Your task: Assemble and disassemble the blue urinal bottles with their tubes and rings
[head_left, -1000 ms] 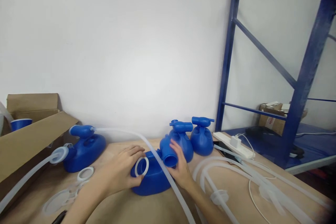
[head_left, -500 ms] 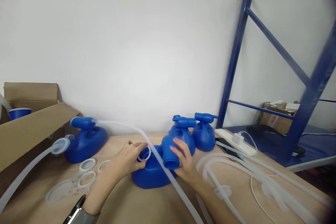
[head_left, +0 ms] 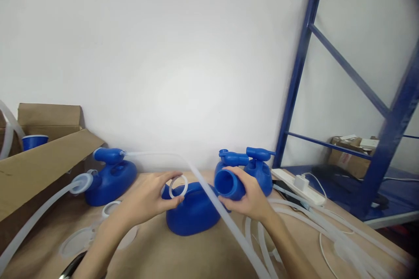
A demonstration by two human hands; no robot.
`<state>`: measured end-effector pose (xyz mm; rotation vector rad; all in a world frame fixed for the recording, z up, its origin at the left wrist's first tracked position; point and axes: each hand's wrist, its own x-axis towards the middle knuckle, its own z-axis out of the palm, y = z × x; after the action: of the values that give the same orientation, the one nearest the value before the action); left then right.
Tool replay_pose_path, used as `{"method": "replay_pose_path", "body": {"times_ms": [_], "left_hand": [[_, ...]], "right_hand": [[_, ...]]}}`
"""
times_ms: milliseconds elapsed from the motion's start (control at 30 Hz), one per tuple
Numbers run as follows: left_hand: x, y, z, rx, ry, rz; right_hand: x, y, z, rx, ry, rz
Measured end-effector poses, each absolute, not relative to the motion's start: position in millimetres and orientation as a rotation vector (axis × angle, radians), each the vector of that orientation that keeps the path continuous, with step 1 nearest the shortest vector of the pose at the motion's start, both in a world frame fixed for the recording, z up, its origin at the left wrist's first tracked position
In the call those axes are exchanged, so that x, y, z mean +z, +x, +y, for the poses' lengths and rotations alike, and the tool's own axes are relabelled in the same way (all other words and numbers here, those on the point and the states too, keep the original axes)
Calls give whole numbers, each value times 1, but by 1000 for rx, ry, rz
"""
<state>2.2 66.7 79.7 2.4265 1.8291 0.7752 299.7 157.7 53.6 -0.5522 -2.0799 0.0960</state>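
My left hand (head_left: 147, 198) pinches a white plastic ring (head_left: 177, 186) between thumb and fingers, held upright just above a flat blue container (head_left: 193, 213) on the brown table. My right hand (head_left: 250, 198) is wrapped round a blue bottle-like container (head_left: 229, 181), lifted and tilted so its round open mouth faces left toward the ring. A translucent white tube (head_left: 222, 213) runs diagonally between my two hands.
Another blue container (head_left: 111, 174) with a tube stands at left, one more (head_left: 260, 170) behind my right hand. Loose white rings (head_left: 109, 208) and a lid lie front left. A cardboard box (head_left: 36, 157) is left. Tubes, a power strip (head_left: 296, 181) and a blue shelf frame (head_left: 386, 139) are right.
My right hand has lifted the blue bottle off the table and turned its mouth toward the ring. My left hand has raised the ring slightly off the flat container.
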Motion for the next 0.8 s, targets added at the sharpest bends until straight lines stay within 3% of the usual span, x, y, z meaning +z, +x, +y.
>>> {"method": "replay_pose_path", "body": {"times_ms": [167,433,667,800], "left_hand": [[93,23,48,1200,2466,1555],[88,42,48,1313,2679,1275],[79,46,41,1152,2855,1327],[79,57,31,1030,3042,1260]], "right_hand": [[88,292,138,20,-713,-2375],[88,274,115,69,-597,-2388],[97,285,112,336,-656,-2469],[106,293,113,690,-702,-2543]]}}
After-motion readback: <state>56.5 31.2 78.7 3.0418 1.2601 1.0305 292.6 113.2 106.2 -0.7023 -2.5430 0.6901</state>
